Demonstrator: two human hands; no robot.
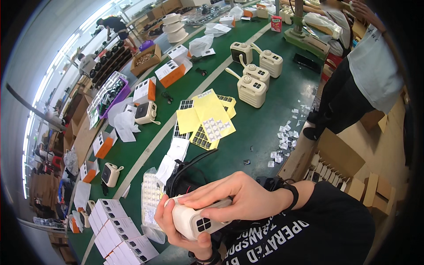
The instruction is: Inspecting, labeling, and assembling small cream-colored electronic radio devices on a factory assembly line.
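Note:
Close to my body I hold a cream, box-shaped electronic device (pixel 187 223) with rounded corners and a small black panel split into four squares on one end. My left hand (pixel 170 229) wraps its fingers around the left side and underside. My right hand (pixel 238 194) lies across the top, fingers together and thumb along the near edge, gripping it too. Beyond my hands, yellow sticker sheets (pixel 205 117) overlap on the green table. Several matching cream devices (pixel 252 90) with strap loops stand farther back. A clear plastic tray (pixel 152 198) lies beside my left hand.
Stacked white boxes (pixel 117 229) stand at the near left. Orange-and-white cartons (pixel 170 73) line the table's left side. Small white packets (pixel 282 141) lie scattered near the right edge. A person in a light shirt (pixel 369 75) stands at the right, beyond an open carton (pixel 340 154).

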